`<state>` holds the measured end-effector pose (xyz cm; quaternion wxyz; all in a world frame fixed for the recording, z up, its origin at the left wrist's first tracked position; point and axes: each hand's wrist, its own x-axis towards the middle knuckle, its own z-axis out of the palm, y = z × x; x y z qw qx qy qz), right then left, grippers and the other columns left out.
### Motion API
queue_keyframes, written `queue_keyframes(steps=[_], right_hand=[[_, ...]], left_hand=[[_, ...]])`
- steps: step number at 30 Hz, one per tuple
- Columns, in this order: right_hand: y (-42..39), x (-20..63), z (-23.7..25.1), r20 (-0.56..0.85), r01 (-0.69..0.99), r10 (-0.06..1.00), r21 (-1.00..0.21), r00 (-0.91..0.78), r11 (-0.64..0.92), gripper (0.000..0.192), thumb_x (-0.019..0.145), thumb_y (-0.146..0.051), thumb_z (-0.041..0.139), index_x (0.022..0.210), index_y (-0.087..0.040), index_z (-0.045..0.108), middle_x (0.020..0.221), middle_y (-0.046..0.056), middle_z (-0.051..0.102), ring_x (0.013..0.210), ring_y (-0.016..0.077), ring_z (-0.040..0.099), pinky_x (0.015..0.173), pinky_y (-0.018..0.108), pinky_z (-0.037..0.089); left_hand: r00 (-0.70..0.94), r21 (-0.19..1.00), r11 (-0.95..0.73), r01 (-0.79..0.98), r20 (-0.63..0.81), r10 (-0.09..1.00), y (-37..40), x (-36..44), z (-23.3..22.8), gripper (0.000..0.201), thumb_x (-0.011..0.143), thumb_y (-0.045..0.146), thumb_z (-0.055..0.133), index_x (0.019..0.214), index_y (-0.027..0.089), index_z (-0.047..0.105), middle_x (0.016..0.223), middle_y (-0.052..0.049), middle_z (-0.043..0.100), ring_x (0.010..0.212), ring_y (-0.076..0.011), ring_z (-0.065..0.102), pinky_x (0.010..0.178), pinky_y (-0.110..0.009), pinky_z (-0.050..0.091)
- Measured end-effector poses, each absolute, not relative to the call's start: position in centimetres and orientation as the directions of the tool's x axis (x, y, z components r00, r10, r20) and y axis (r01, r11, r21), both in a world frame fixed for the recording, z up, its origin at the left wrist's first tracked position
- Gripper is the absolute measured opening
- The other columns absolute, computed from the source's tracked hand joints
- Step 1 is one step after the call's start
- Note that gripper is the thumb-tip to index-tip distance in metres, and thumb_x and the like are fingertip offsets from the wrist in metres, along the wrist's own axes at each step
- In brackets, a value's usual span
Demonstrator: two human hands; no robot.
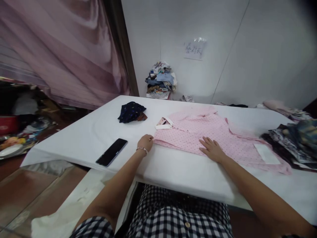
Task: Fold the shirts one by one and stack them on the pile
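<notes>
The pale pink dotted cotton shirt [213, 135] lies spread across the middle of the white-covered worktop [81, 138], its collar toward the far left and its hem running toward the right edge. The left hand [145, 142] is curled at the shirt's left edge, seemingly pinching the fabric, though the fingertips are hidden from this angle. The right hand [212, 149] rests open and flat, palm down, on the shirt's near side.

The likely trouble is the cloth itself: thin fabric on a smooth cover may slide or bunch if one hand pulls while the other presses unevenly, leaving creases. The black glossy smartphone [111, 151] sits close to the near left edge, and a sweep of the left arm could knock it to the floor. The heap of dark patterned garments [292, 140] at the right edge touches or overlaps the shirt's hem and could get dragged along.

A crumpled navy printed cloth [131, 111] lies toward the far left corner. Beyond the worktop, a stack of folded clothes [160, 80] stands against the white wall [260, 49], and a mauve curtain [61, 49] hangs on the left.
</notes>
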<state>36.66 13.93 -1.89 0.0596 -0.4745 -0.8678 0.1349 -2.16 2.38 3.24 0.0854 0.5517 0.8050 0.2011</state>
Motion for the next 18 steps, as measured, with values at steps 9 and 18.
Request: queue_keyframes(steps=[9, 18], right_hand=[[13.3, 36.2, -0.3, -0.089, 0.822, 0.832, -0.247, -0.547, 0.514, 0.072, 0.087, -0.071, 0.021, 0.147, -0.031, 0.027, 0.156, 0.001, 0.011, 0.144, 0.0258, 0.006, 0.115, 0.05, 0.006], [12.7, 35.6, 1.1, -0.147, 0.823, 0.827, -0.288, -0.543, 0.489, 0.078, 0.085, -0.074, 0.018, 0.148, -0.028, 0.025, 0.157, 0.002, 0.008, 0.144, 0.0258, 0.002, 0.115, 0.047, 0.002]], left_hand=[[0.313, 0.25, -0.336, 0.908, 0.129, 0.941, 6.3, 8.2, 2.5, 0.059, 0.09, 0.056, 0.036, 0.139, 0.023, 0.041, 0.151, -0.008, 0.032, 0.14, -0.0265, 0.024, 0.115, -0.049, 0.014], [0.238, 0.27, -0.208, 0.94, -0.086, 0.967, 8.4, 6.9, 1.2, 0.069, 0.088, 0.061, 0.032, 0.145, 0.023, 0.031, 0.155, -0.007, 0.02, 0.143, -0.0245, 0.014, 0.115, -0.048, 0.007]])
